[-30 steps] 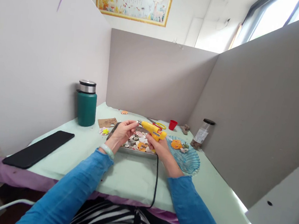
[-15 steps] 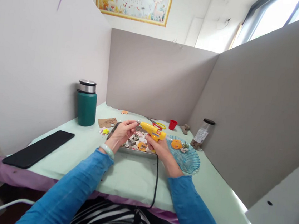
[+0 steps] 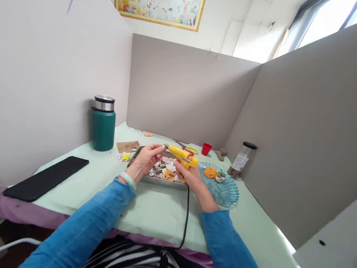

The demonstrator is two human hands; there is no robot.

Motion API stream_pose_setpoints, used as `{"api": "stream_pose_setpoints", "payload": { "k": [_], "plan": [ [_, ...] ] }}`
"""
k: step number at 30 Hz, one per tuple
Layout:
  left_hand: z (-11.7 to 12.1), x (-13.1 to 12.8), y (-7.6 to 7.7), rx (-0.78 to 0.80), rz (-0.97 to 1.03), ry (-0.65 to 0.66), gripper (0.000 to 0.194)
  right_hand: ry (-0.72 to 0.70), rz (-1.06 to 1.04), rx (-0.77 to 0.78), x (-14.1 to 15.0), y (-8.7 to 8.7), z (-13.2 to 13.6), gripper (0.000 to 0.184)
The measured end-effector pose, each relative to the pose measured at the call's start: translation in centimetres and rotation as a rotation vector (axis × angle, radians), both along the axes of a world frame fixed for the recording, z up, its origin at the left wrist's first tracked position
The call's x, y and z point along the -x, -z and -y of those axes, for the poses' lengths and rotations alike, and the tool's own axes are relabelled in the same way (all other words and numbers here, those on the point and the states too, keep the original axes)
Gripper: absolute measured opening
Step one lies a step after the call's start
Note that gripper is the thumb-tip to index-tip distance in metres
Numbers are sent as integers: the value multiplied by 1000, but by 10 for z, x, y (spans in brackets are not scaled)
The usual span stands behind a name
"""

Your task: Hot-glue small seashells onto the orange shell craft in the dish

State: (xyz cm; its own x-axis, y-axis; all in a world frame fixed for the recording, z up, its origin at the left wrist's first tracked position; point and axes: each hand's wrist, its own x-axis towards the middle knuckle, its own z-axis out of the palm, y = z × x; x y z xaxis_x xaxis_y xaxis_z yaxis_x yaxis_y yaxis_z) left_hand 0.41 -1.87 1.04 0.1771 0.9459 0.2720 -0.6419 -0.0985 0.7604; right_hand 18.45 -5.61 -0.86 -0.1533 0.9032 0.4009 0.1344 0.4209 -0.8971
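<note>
My right hand [image 3: 189,176] grips a yellow glue gun [image 3: 183,156] whose nozzle points left; its black cord [image 3: 186,214] runs down off the table's front edge. My left hand [image 3: 146,158] is pinched shut on a small piece right at the nozzle tip, too small to name. Both hands hover over a metal tray [image 3: 160,180] filled with several shells and small decorations. To the right lies a blue shell-shaped glass plate [image 3: 228,191] carrying an orange piece and a few small ornaments.
A green thermos [image 3: 102,124] stands at the left, with a black phone [image 3: 46,177] lying nearer me. A cardboard piece [image 3: 127,146], scissors [image 3: 189,148], a red cup [image 3: 206,149] and a clear jar [image 3: 241,160] sit toward the back. Grey partitions enclose the table.
</note>
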Motion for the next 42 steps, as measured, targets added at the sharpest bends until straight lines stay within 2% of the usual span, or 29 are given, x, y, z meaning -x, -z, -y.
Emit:
{"api": "stream_pose_setpoints", "payload": {
  "k": [11, 17, 29, 35, 42],
  "plan": [
    [0, 1, 1, -2, -12, -3, 31, 82, -41, -7, 1, -3, 1, 36],
    [0, 0, 1, -1, 6, -7, 29, 30, -15, 10, 2, -5, 6, 37],
    [0, 1, 1, -11, -8, -1, 29, 71, -21, -3, -1, -5, 1, 35],
    [0, 0, 2, -8, 10, -9, 29, -4, 3, 8, 1, -6, 4, 37],
    [-2, 1, 2, -18, 5, 5, 28, 122, -19, 11, -6, 1, -8, 38]
  ]
}}
